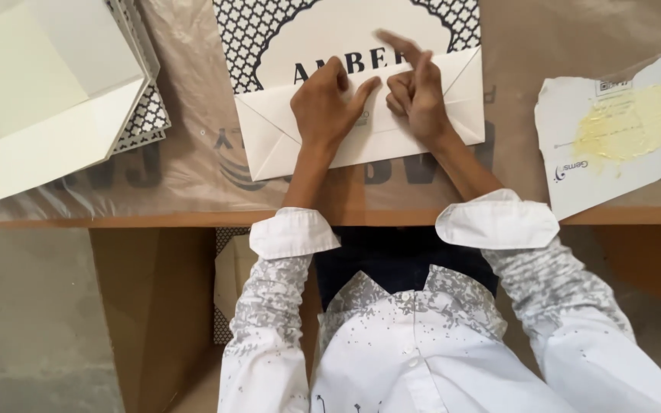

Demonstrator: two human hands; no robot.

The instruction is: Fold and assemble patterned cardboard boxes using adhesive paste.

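A flat cardboard box blank (pixel 269 30) with a black-and-white lattice print and a white oval panel lies on the table. Its white bottom flap (pixel 277 134) is folded up toward the print. My left hand (pixel 329 99) presses flat on that flap, fingers spread. My right hand (pixel 416 88) rests beside it on the same flap, index finger stretched out over the fold line, the other fingers curled.
A stack of folded white boxes with lattice edges (pixel 47 92) sits at the far left. A torn white card smeared with yellow glue (pixel 613 130) lies at the right. Clear plastic sheeting (pixel 193 176) covers the wooden table, whose edge (pixel 116 222) runs across.
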